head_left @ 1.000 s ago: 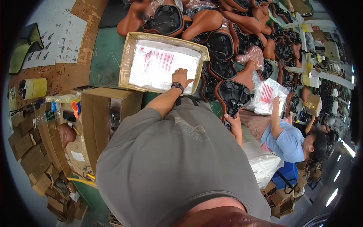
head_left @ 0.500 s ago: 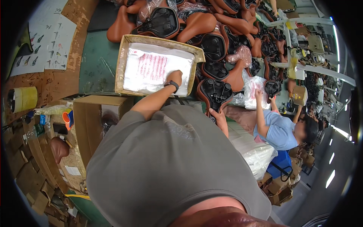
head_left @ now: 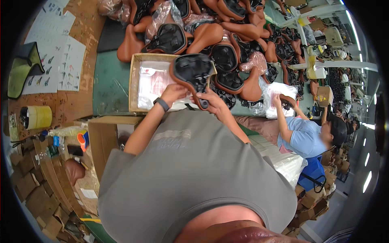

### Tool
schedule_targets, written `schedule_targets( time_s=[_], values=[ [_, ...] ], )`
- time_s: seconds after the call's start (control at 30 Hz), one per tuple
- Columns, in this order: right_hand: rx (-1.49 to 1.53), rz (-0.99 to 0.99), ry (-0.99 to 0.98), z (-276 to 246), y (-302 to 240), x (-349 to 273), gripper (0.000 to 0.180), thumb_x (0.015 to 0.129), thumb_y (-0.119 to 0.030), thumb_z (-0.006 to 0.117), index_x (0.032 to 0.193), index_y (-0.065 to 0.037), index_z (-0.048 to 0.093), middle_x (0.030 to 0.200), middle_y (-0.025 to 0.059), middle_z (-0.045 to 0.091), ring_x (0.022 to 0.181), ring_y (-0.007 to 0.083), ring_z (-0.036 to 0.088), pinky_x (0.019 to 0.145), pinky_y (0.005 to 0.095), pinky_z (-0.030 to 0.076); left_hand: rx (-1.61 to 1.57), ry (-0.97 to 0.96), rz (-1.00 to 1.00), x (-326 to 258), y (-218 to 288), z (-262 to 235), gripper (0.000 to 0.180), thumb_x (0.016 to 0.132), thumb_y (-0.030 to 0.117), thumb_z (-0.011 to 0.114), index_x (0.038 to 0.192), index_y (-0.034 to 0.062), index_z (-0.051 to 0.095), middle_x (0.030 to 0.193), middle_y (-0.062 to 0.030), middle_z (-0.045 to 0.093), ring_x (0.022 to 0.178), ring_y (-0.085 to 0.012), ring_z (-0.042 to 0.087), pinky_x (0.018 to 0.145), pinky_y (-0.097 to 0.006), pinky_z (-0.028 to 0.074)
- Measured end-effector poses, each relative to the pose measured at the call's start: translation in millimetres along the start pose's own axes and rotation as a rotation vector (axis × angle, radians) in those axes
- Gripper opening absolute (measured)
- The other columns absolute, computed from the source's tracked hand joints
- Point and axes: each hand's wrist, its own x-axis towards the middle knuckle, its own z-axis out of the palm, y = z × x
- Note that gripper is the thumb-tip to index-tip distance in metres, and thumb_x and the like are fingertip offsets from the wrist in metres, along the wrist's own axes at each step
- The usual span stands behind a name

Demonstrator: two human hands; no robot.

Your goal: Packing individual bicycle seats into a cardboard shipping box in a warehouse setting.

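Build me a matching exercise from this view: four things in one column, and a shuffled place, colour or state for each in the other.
Things
1. Held saddle
2. White packaging
3. Dark wristband
4. Co-worker's shirt

Places, colours, states
A. Around the wrist of the left hand
B. Light blue
C. Narrow end gripped by the right hand
D. Lying inside the open box

Right pairs: 1-C, 2-D, 3-A, 4-B
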Motion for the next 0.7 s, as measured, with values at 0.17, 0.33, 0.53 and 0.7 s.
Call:
schedule_targets(
  time_s=[0.17, 0.33, 0.53, 0.7],
  values=[
    [0.113, 0.053, -0.074, 25.5, -2.2, 25.1, 0.047, 0.098, -0.003, 0.079, 0.14, -0.002, 0.059, 0.116, 0.0175, 0.075, 0.1, 0.0295, 0.078, 0.09, 0.042, 0.068, -0.527, 0.208, 0.171, -76.8, 27.7, -9.0, 0.026, 0.114, 0.018, 0.064, 0.135, 0.0037, 0.07, 0.122, -0.0084, 0.078, 0.116, -0.0205, 0.074, 0.103, -0.036, 0.06],
    [0.092, -0.151, -0.151, 50.5, -23.0, 0.0, 0.053, 0.095, -0.005, 0.081, 0.144, 0.003, 0.06, 0.123, 0.0176, 0.074, 0.105, 0.0282, 0.075, 0.094, 0.0421, 0.064, -1.102, 0.175, 0.49, -128.1, 70.0, -74.8, 0.022, 0.114, 0.015, 0.054, 0.123, 0.0, 0.067, 0.114, -0.0087, 0.075, 0.099, -0.0233, 0.071, 0.098, -0.04, 0.059],
    [-1.11, -0.61, -0.121, 61.5, -53.2, -15.3, 0.104, 0.078, -0.004, 0.09, 0.168, 0.0, 0.037, 0.129, 0.0179, 0.074, 0.122, 0.0341, 0.071, 0.111, 0.0423, 0.052, -0.15, 0.56, 0.339, -101.3, 112.5, -40.7, 0.01, 0.106, 0.014, 0.073, 0.107, 0.0052, 0.078, 0.079, 0.0067, 0.059, 0.063, -0.0039, 0.048, 0.054, -0.024, 0.035],
    [-1.205, -0.271, 0.238, 67.9, -18.4, 6.8, 0.116, 0.085, -0.004, 0.087, 0.177, -0.009, 0.017, 0.126, 0.023, 0.075, 0.104, 0.0438, 0.076, 0.096, 0.0482, 0.059, 0.856, -0.013, 0.849, -110.9, 181.5, 67.0, 0.006, 0.096, 0.004, 0.076, 0.1, 0.0, 0.078, 0.094, -0.0077, 0.073, 0.086, -0.0193, 0.068, 0.075, -0.035, 0.054]
  ],
)
